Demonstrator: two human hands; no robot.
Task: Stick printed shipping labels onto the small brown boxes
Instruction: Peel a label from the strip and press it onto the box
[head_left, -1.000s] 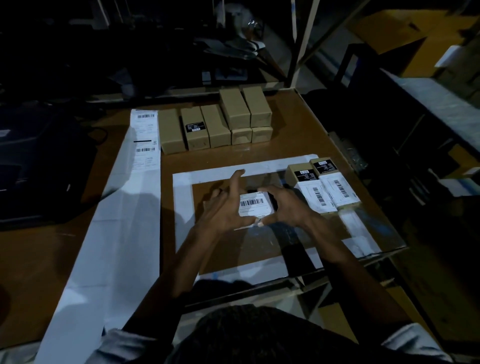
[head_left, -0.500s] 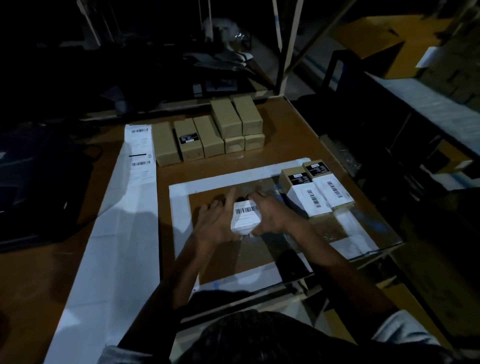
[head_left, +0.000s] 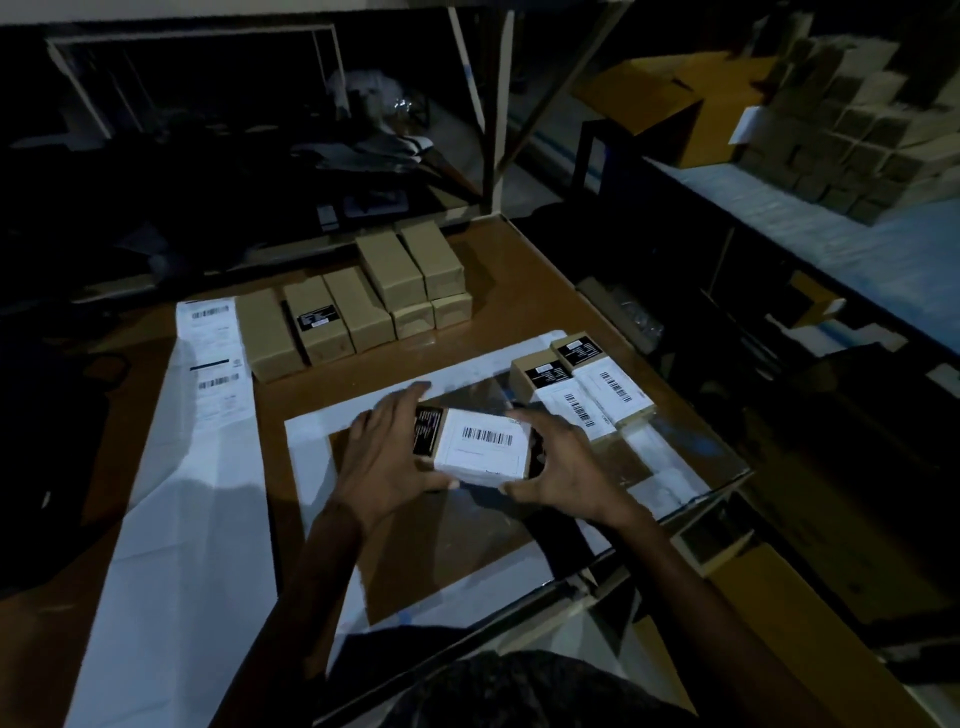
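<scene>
L hand & R hand clasping labelled box, two labelled boxes just right, unlabelled stack behind

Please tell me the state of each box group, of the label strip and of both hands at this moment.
Box in hands: labelled, held above the table.
Left hand: grips the box's left end.
Right hand: grips its right end.
Two boxes at right: labelled, lying side by side.
Boxes at back: no white labels, two stacked on others.
Label strip: flat on table, printed labels unpeeled.
</scene>
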